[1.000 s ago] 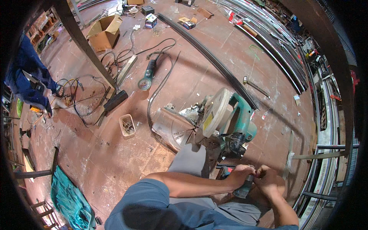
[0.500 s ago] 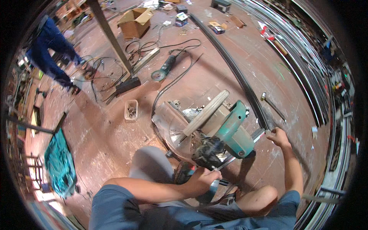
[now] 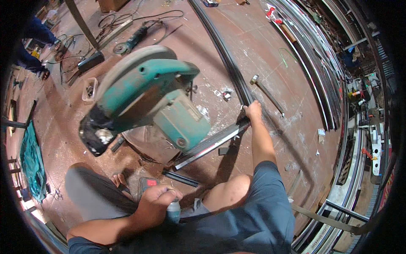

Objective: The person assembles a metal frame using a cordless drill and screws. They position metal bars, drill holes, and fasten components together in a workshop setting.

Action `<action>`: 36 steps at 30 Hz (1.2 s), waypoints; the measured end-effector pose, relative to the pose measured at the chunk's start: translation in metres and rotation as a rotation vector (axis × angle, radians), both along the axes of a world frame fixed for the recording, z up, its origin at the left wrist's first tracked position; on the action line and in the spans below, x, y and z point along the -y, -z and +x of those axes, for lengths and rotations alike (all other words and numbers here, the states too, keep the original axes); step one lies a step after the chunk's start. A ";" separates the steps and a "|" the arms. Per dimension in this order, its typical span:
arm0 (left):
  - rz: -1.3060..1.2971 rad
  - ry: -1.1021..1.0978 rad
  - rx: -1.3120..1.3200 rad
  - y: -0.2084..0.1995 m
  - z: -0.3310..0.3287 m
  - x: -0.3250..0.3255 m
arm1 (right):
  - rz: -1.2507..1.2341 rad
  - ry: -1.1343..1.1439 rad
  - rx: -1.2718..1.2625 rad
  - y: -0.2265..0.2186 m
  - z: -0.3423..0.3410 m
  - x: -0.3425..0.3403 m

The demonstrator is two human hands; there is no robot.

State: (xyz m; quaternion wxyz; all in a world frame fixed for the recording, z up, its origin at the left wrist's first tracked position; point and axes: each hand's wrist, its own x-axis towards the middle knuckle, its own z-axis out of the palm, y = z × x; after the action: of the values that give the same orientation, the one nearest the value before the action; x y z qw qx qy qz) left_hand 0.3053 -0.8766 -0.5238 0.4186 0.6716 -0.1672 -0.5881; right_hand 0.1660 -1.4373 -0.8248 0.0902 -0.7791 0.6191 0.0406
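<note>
Left hand (image 3: 157,199): wrapped round teal cordless drill (image 3: 173,212); nose best aimed away from bare knee (image 3: 233,190).
Right hand (image 3: 254,112): at outer end of silver metal profile (image 3: 211,147); can't tell if closed.
Profile: slantwise beside cut-off saw (image 3: 184,125).
Care: likely wants level handling, clear of saw and long dark bars (image 3: 228,63).

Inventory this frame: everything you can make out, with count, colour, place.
Saw: 1, teal and grey, centre-left
Grinder: 1, teal, upper left
Tub: 1, pale, left of saw
Hammer: 1, brownish, right of centre
Long profiles: count unclear, dark, top centre
Bar: at least 1, black-silver, beside saw
Short piece: 1, black, below bar
Stacked profiles: many, mostly silver, right
Cloth: 1, teal, far left
Bystander's legs: 2, blue-trousered, upper left
Handheld tool: 1, teal, bottom centre
Left hand: 1, bare, on tool
Right hand: 1, bare, at bar's end
</note>
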 end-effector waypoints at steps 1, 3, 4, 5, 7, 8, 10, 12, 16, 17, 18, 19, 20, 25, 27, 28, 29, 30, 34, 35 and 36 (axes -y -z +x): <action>0.004 -0.009 0.004 -0.001 0.000 0.005 | 0.023 -0.039 0.006 -0.006 -0.012 0.010; -0.092 0.027 0.032 -0.002 0.000 0.012 | 0.069 -0.124 0.017 -0.015 -0.033 0.025; -0.125 0.026 0.035 0.000 -0.003 0.013 | -0.091 -0.166 0.080 -0.015 -0.042 0.027; -0.159 0.026 0.035 0.002 -0.005 0.014 | -0.146 -0.140 0.078 -0.021 -0.057 0.033; -0.138 0.020 0.059 0.002 -0.008 0.016 | -0.228 -0.125 0.118 -0.050 -0.048 0.037; -0.138 0.034 0.060 0.003 -0.009 0.018 | -0.202 -0.089 0.112 -0.069 -0.062 0.048; -0.188 0.075 0.110 0.010 -0.011 0.022 | -0.129 -0.072 0.100 -0.115 -0.084 0.072; -0.203 0.091 0.067 0.013 -0.018 0.025 | -0.139 -0.079 0.068 -0.149 -0.117 0.086; -0.185 0.079 -0.013 0.009 -0.020 0.033 | -0.141 -0.112 0.095 -0.180 -0.170 0.099; -0.186 0.091 -0.015 0.010 -0.020 0.034 | -0.132 -0.119 0.110 -0.173 -0.189 0.096; -0.204 0.124 -0.039 0.023 -0.023 0.031 | -0.148 -0.125 0.123 -0.173 -0.219 0.101; -0.212 0.121 -0.017 0.040 -0.024 0.020 | -0.059 -0.113 0.112 -0.166 -0.224 0.101; -0.212 0.109 0.018 0.045 -0.021 0.015 | 0.038 -0.115 0.110 -0.148 -0.230 0.095; -0.046 0.117 -0.054 0.042 -0.021 0.025 | 0.569 0.152 0.709 -0.084 -0.295 0.069; -0.078 0.105 -0.020 0.044 -0.024 0.023 | 0.601 0.157 0.807 -0.073 -0.295 0.066; -0.093 0.119 -0.004 0.045 -0.025 0.023 | 0.605 0.156 0.813 -0.071 -0.292 0.065; -0.107 0.132 0.012 0.047 -0.025 0.023 | 0.609 0.154 0.820 -0.068 -0.288 0.064; -0.123 0.149 0.028 0.049 -0.025 0.023 | 0.610 0.154 0.828 -0.066 -0.287 0.064; -0.106 0.165 0.073 0.047 -0.033 0.022 | 0.598 0.095 0.735 -0.053 -0.269 0.058; -0.187 0.226 0.034 0.051 -0.031 0.033 | 0.456 0.129 0.613 -0.062 -0.324 0.067; -0.209 0.231 0.041 0.049 -0.033 0.036 | 0.408 0.087 0.551 -0.057 -0.321 0.062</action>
State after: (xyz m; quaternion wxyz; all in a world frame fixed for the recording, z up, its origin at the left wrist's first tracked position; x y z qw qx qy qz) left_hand 0.2728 -0.9129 -0.5730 0.4124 0.6125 -0.3121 -0.5977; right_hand -0.1553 -1.4989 -0.7673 0.4096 -0.6994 0.5834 -0.0520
